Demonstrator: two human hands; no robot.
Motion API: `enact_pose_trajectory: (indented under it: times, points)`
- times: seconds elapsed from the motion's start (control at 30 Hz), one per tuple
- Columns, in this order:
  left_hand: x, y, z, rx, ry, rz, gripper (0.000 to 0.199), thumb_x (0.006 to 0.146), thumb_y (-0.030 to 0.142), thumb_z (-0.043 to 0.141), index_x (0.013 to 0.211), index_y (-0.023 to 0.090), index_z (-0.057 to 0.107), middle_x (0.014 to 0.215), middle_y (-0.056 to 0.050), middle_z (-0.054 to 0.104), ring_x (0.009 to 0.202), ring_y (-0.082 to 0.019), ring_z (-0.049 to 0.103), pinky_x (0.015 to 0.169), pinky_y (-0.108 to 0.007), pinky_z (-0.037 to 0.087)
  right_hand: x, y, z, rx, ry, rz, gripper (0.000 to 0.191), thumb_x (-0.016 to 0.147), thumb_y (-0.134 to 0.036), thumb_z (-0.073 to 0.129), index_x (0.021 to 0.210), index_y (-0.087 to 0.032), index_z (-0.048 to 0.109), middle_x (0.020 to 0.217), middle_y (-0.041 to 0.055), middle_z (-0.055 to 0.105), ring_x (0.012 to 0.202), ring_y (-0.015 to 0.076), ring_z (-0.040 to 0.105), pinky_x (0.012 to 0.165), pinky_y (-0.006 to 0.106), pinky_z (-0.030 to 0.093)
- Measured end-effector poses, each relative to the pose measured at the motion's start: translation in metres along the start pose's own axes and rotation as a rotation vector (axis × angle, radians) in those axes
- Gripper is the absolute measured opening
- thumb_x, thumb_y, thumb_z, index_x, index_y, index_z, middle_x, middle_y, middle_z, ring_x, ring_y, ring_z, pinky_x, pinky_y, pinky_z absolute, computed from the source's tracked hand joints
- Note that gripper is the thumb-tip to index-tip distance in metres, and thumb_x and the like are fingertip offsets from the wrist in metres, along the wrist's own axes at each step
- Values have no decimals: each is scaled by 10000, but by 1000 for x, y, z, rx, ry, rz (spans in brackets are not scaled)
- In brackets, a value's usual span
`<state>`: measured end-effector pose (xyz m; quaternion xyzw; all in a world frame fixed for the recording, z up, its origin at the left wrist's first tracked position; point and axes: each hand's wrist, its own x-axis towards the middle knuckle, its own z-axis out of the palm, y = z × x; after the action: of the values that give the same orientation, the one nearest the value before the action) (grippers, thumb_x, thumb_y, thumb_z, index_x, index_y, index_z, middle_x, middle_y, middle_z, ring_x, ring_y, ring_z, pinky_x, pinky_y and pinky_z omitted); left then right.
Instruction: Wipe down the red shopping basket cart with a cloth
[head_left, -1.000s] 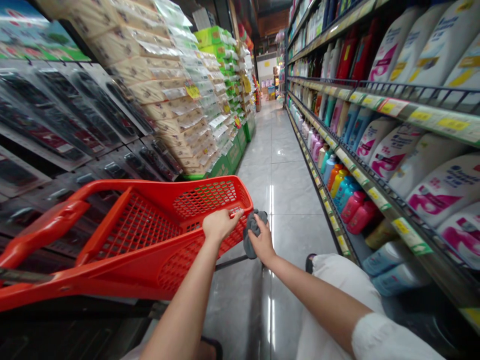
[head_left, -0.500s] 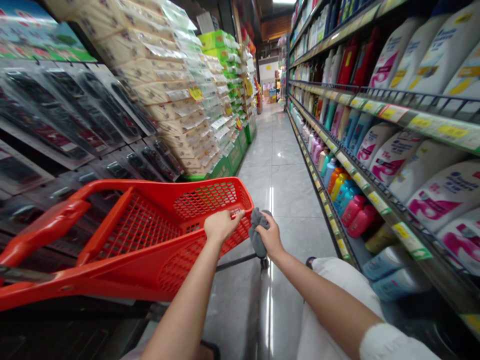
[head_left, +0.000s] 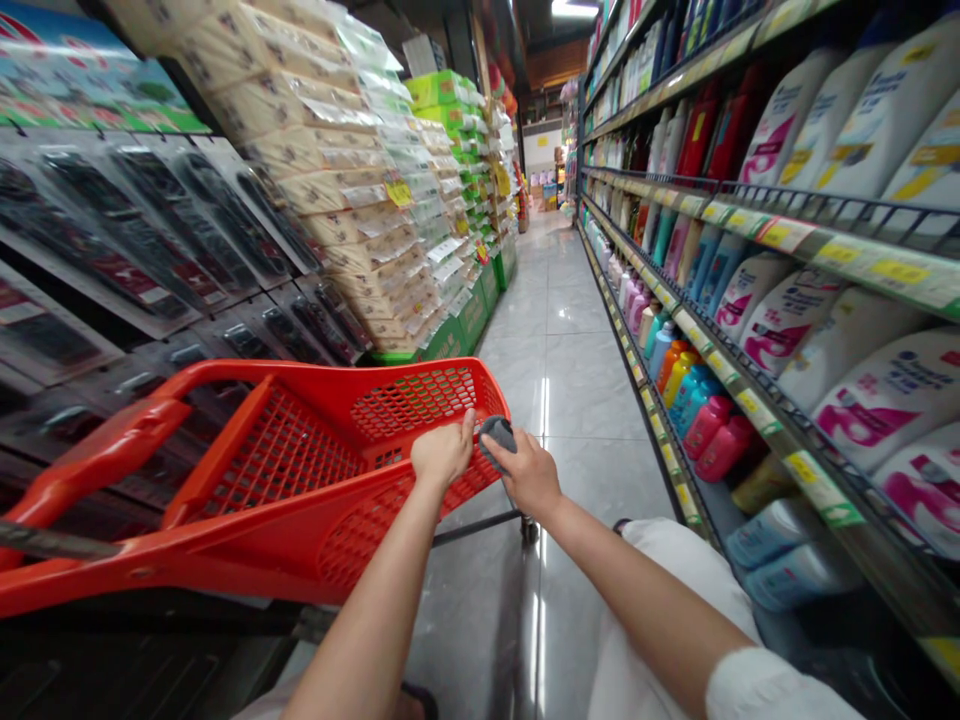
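Observation:
A red plastic shopping cart (head_left: 262, 545) with perforated basket walls stands in front of me, its handle toward the left. My left hand (head_left: 442, 452) is closed over the near rim close to the cart's front end, thumb pointing up. At the front corner, my right hand (head_left: 534, 478) grips a bunched grey cloth (head_left: 495, 442) against the rim. Part of the cloth is hidden behind my right fingers. Inside, the visible part of the basket holds no goods.
Shelves of shampoo bottles (head_left: 892, 390) line the right side. Stacked tissue packs (head_left: 322, 170) and hanging packaged tools (head_left: 142, 220) flank the left. A grey tiled aisle (head_left: 577, 370) runs ahead. My bent knee (head_left: 682, 560) is at lower right.
My right hand has shifted slightly left and turned over the rim with the cloth, which looks more bunched. My left thumb has lifted to point up. The cart has barely moved.

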<state>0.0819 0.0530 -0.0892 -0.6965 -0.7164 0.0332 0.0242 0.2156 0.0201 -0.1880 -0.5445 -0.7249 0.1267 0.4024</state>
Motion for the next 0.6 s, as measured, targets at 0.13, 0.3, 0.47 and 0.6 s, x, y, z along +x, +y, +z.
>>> enact_pose_trajectory:
  times: [0.13,0.3,0.47,0.6]
  points:
    - [-1,0,-1,-14,-17,-18,836,951,551,22,871,161,757,914,-172,747,929,-303,708,744,-374,524,13,22,5,153,142,208,578,789,-92,522,1286,-373,610,1252,45,573,1115,212,573,949,329,479]
    - [-5,0,-2,2,-22,-10,844,952,547,8,867,165,756,915,-162,750,926,-307,710,745,-387,528,48,65,26,567,217,327,397,807,-212,546,1181,-202,678,1161,79,675,1094,211,612,1012,393,447]
    - [-5,0,-2,36,-30,0,833,959,531,10,890,152,749,908,-170,749,919,-308,711,741,-386,530,48,65,40,649,259,305,351,780,-275,580,1095,-185,705,1098,80,701,1057,216,625,1002,423,454]
    - [-3,2,-4,48,-59,16,821,965,494,-12,931,161,738,936,-169,746,929,-296,710,748,-381,530,24,39,41,513,343,402,388,798,-320,589,1139,-170,696,1137,127,635,1097,243,603,992,402,467]
